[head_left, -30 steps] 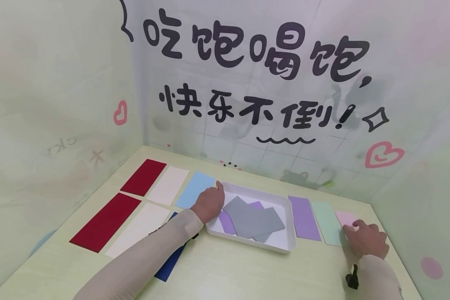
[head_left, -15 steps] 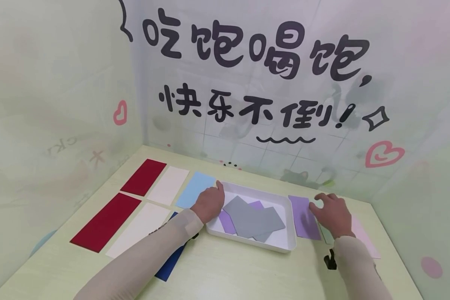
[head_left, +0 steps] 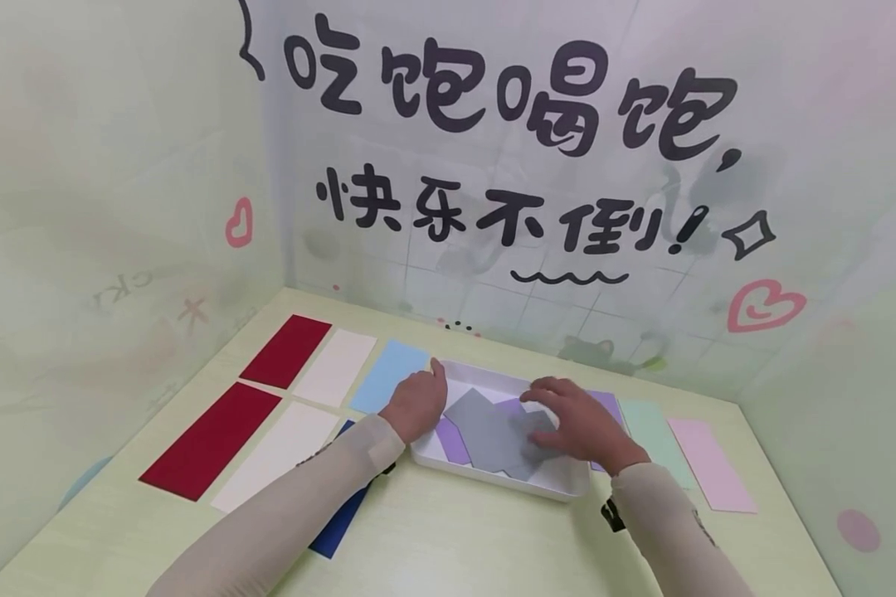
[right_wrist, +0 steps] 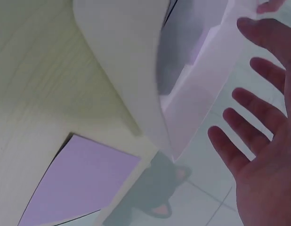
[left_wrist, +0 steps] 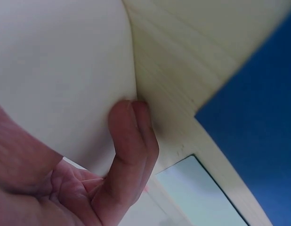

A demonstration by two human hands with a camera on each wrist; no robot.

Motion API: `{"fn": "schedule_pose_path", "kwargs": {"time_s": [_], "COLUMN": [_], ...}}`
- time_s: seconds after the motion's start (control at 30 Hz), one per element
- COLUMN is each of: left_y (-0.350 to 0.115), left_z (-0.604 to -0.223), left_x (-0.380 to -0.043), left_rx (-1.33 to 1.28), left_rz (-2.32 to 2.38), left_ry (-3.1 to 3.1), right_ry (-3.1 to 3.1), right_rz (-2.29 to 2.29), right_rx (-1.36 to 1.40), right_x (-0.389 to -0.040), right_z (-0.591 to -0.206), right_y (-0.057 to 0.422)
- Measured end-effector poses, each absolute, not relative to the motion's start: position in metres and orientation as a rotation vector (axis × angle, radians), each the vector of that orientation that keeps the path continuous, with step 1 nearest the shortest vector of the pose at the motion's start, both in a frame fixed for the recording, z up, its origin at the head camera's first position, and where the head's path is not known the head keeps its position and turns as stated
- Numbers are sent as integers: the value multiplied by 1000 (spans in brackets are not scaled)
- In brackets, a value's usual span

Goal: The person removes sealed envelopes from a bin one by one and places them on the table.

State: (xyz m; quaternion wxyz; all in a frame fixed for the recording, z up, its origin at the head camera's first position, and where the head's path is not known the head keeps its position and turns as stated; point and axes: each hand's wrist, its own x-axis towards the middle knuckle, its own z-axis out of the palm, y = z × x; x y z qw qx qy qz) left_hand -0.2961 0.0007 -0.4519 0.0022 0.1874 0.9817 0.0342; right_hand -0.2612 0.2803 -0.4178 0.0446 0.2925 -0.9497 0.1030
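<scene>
My left hand [head_left: 418, 405] grips the left end of a white tray [head_left: 485, 478], thumb at the rim. In the left wrist view its fingers [left_wrist: 126, 146] press the tray's outer wall. Inside the tray lie grey cards [head_left: 489, 435] on top of purple cards [head_left: 453, 441], overlapping at angles. Above the tray's right part hovers my right hand [head_left: 586, 423], fingers spread and bent. The right wrist view shows nothing held, with the fingers apart from the tray wall [right_wrist: 117, 52].
Left of the tray lie two red cards [head_left: 285, 351], two whitish cards [head_left: 334, 367], a light blue card [head_left: 390, 375] and a dark blue card [head_left: 333, 531]. To its right are a purple card [head_left: 607, 405], a mint card [head_left: 655, 439] and a pink card [head_left: 712, 464]. Walls enclose the table.
My right hand has left the pink card and swept leftward past the mint and purple cards to above the tray. The left hand and tray have stayed still.
</scene>
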Motion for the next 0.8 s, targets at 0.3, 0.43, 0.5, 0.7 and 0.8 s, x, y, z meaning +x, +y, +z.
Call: {"fn": "schedule_pose_path", "kwargs": {"time_s": [0.3,0.43,0.5,0.7,0.8], "left_y": [0,0,0,0,0], "left_z": [-448,-448,-448,-448,-449], "left_x": [-294,-294,-294,-294,-294], "left_rx": [573,581,583,582,585], "left_rz": [133,131,130,136,123], "left_ry": [3064,3069,3072,3078,3080], "right_ry": [-3047,-3051,-3052,-3050,-3030], "right_rz": [337,300,285,265,256], "right_rx": [1080,1117,1131,1155,1172], "right_x": [-254,-254,-254,-256,-256], "right_z": [-432,-435,-436,-437,-437], "right_y": [258,255,255,256,256]}}
